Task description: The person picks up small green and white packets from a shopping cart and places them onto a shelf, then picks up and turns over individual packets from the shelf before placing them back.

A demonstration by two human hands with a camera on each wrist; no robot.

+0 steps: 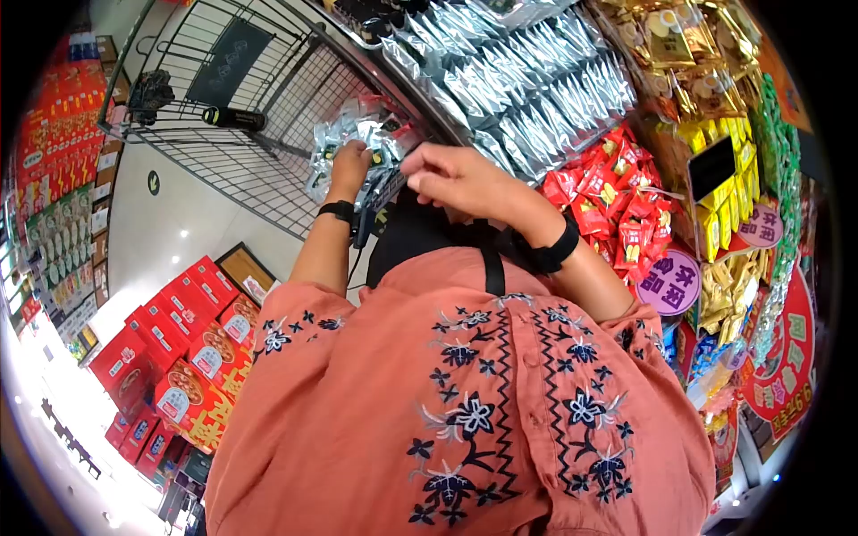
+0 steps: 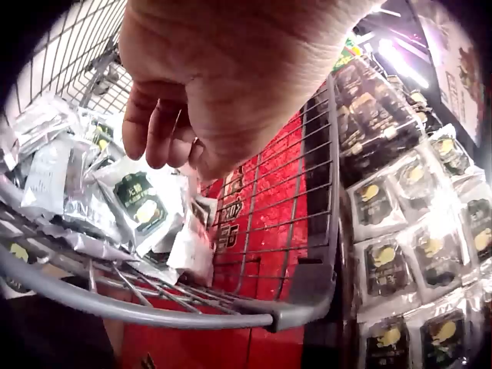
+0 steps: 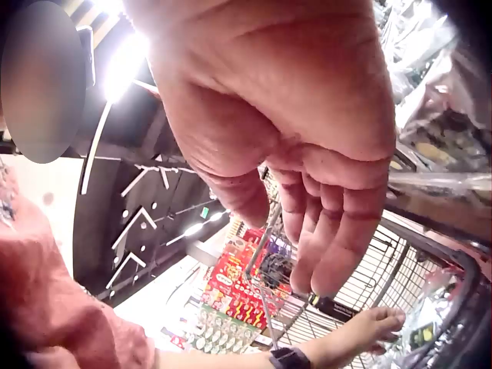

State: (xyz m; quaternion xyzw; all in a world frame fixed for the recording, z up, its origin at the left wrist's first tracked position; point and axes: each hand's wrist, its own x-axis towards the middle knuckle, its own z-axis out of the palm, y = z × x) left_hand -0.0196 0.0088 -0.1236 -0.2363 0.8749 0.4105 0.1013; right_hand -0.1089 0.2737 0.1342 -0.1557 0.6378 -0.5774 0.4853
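1. Clearly, your left hand (image 1: 350,161) is over the wire cart (image 2: 161,314), reaching down to the silver packets (image 2: 140,201) heaped inside. Its fingers hang loosely curled, so the grip is fairly narrow, and you have no packet visibly in it. You cannot tell from these views whether the fingertips brush the heap.
2. The silver packets lie loosely piled at the end of the cart nearest you, some tilted against others; several show a dark label with a yellow and white picture.
3. Your right hand (image 1: 456,174) is raised beside the cart's edge, close to your left. Its fingers are bent and relaxed, the thumb stands apart from them, and the palm shows bare: the grip is part-wide and holds nothing.
4. Farther along in the cart you have a dark cylindrical item (image 1: 234,119) lying on its side, and a black bundle (image 1: 152,92) near the far end.
5. Just beyond the cart, on your right, rows of silver packs (image 1: 572,98) stand packed in a display. Next to them are red packs (image 1: 617,205), with gold packs (image 1: 670,36) and yellow packs (image 1: 728,183) farther right.
6. Over to your left, red boxes (image 1: 179,313) are stacked near the cart.
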